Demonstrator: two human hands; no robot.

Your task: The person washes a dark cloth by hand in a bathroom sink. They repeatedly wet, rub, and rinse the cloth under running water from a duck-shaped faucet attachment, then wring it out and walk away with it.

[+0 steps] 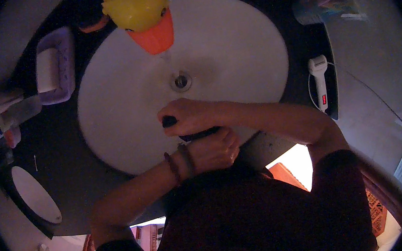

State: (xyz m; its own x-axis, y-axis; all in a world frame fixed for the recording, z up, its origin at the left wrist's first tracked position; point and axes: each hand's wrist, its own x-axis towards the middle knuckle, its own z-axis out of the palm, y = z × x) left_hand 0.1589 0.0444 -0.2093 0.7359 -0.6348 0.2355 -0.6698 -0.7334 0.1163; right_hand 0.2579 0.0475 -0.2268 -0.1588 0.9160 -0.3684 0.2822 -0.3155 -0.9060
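Note:
Over the near part of a white oval sink basin [117, 97], my right hand [189, 115] is curled around a dark object [169, 120], whose black end shows at the fist. A dark blue-black strip [201, 134] lies between my hands; whether it is part of the same object is unclear. Just below it, my left hand [216, 151], with two bracelets at the wrist, is bent with curled fingers, and its grip is hidden. A yellow duck-shaped spout cover [141, 10] with an orange bill [154, 34] hangs above the drain [181, 81]. Thin water seems to fall from the bill.
On the dark counter [68, 154], a purple soap dish [66, 66] holds a white bar [47, 70] at the left. Below are a cotton swab [36, 163] and a white oval item [35, 194]. At the right lies a white corded device [320, 83] with a red display.

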